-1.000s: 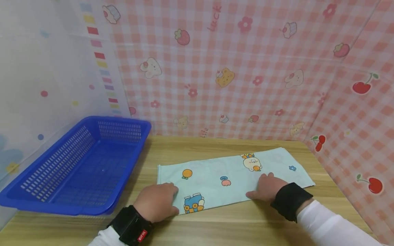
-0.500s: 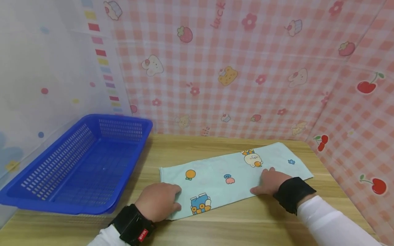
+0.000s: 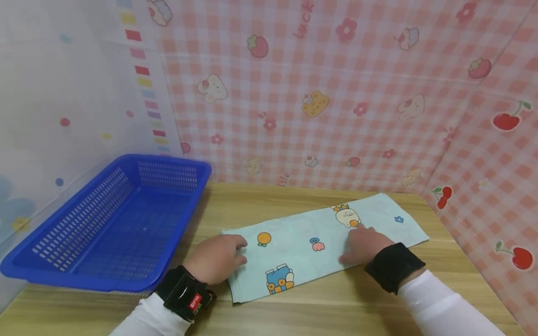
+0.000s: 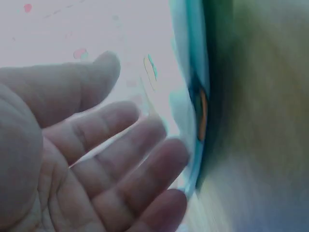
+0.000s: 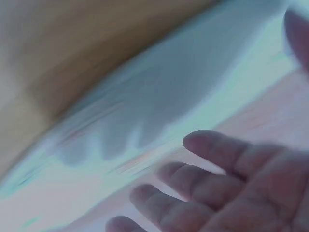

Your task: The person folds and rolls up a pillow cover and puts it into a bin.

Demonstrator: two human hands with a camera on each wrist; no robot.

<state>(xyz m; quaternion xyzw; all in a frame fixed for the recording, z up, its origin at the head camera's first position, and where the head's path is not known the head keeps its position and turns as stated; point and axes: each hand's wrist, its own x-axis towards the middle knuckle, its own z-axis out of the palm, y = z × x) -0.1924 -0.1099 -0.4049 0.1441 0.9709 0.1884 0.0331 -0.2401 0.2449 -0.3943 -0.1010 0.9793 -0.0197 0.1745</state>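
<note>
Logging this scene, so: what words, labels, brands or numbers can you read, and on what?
"Luck": pink checked backdrop, high up.
"life": same backdrop, low; small and faint.
"BIFUL", probably, slightly blurred: red label on the left black wristband.
Light-blue cloth: no readable text; the wrist views are blurred.

In the head view, the left hand (image 3: 218,257) and right hand (image 3: 364,243) each hide part of the folded light-blue cloth (image 3: 290,242); both white sleeves (image 3: 441,303) run off the bottom. In the right wrist view, blur streaks the cloth and the edge cuts the thumb (image 5: 298,41); in the left, the surface (image 4: 260,121) is smeared.
</note>
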